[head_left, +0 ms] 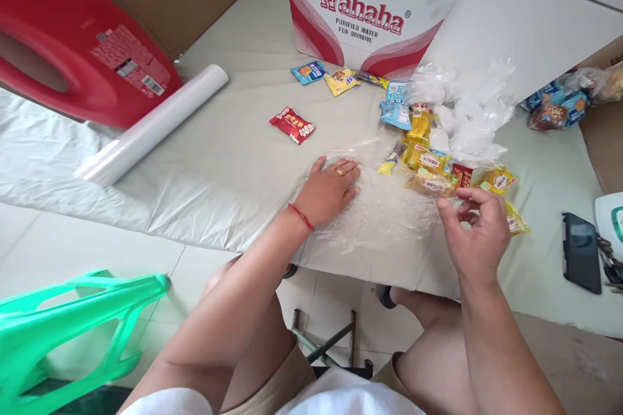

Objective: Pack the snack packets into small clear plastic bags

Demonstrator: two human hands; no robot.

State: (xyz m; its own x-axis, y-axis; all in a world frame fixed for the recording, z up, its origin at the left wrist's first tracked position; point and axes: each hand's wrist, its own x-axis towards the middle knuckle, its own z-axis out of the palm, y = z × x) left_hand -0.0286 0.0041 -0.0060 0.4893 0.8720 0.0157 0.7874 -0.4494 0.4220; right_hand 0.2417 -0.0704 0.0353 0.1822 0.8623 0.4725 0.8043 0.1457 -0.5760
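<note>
A clear crinkled plastic sheet (374, 214) lies spread on the cloth-covered table in front of me. My left hand (329, 189) rests flat on its left part, fingers stretched out. At the right, my right hand (474, 227) has thumb and fingertips drawn together at the sheet's edge, beside a pile of wrapped snacks. Nearest to those fingertips is a yellow-wrapped snack (431, 183). Against the pile sit a small red packet (462, 175) and another yellow snack (497, 179). A red candy packet (293, 124) lies apart, beyond my left hand.
A Wahaha water carton (365, 13) stands at the back. Blue packets (396, 113) and crumpled clear bags (472, 117) lie before it. To the left are a plastic roll (153, 126) and a red jug (73, 39). A phone (581, 253) lies right; a green stool (82, 331) stands below.
</note>
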